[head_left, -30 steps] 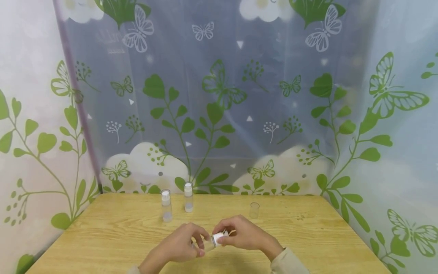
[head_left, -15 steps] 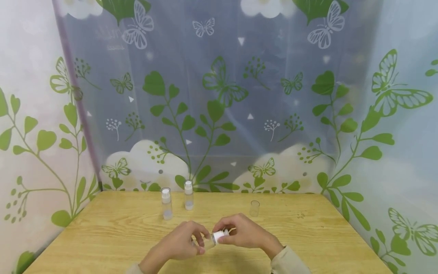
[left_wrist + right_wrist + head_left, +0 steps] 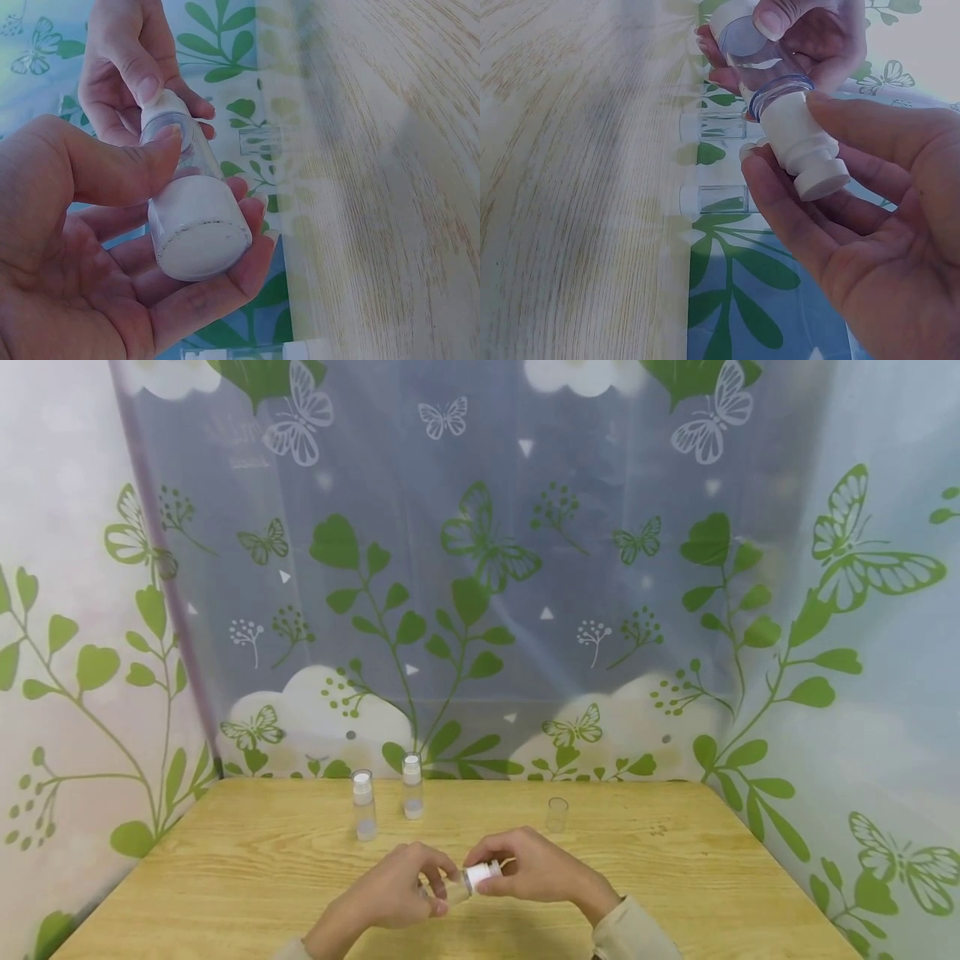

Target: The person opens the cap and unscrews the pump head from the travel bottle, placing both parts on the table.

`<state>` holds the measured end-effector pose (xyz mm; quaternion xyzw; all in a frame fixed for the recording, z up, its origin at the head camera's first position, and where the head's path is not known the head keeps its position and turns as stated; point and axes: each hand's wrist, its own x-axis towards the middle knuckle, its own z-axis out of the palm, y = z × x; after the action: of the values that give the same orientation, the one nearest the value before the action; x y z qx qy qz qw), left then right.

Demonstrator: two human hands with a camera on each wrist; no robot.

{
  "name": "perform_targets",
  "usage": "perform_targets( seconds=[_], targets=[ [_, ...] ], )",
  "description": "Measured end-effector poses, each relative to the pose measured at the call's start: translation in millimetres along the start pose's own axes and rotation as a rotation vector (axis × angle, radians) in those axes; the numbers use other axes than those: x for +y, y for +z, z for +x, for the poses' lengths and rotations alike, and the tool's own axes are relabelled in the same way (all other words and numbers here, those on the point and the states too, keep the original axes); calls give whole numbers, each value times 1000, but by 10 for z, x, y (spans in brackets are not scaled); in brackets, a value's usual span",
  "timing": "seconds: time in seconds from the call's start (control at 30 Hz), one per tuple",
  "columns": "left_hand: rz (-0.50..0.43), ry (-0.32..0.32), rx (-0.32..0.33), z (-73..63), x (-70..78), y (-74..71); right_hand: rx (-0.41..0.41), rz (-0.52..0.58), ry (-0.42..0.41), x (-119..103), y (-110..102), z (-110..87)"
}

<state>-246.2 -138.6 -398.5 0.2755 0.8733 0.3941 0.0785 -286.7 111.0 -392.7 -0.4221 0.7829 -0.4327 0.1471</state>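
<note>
Above the near part of the table, both hands hold one small clear pump bottle (image 3: pixel 201 225), tilted between them. My left hand (image 3: pixel 401 887) grips its clear body, thumb on top and fingers beneath the white base. The fingers of my right hand (image 3: pixel 534 867) pinch the white pump collar (image 3: pixel 789 129) at the other end, and the white pump head (image 3: pixel 821 178) sticks out past them, uncapped. In the right wrist view a clear ring of the bottle neck shows just beyond the collar.
Two similar pump bottles, one nearer (image 3: pixel 364 814) and one farther (image 3: pixel 412 793), stand upright with clear caps on, back left of the hands. A loose clear cap (image 3: pixel 557 817) stands at the back right. A patterned curtain (image 3: pixel 480 693) rises behind the wooden table (image 3: pixel 225 877).
The head view has tilted slightly, so the table sits a little higher in it. Both hands keep nearly the same place and grip on the pump bottle.
</note>
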Motion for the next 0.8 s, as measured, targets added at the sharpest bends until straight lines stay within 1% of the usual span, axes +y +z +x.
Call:
perform_targets(
  seconds=[0.27, 0.57, 0.8],
  targets=[
    [13, 0, -2, 15, -7, -11, 14, -41, -10, -13, -14, 0],
    [1, 2, -1, 12, -17, -9, 13, -33, -15, -5, -22, 6],
    [0, 5, -4, 2, -17, -12, -3, -34, -26, 23, -20, 15]
  ],
)
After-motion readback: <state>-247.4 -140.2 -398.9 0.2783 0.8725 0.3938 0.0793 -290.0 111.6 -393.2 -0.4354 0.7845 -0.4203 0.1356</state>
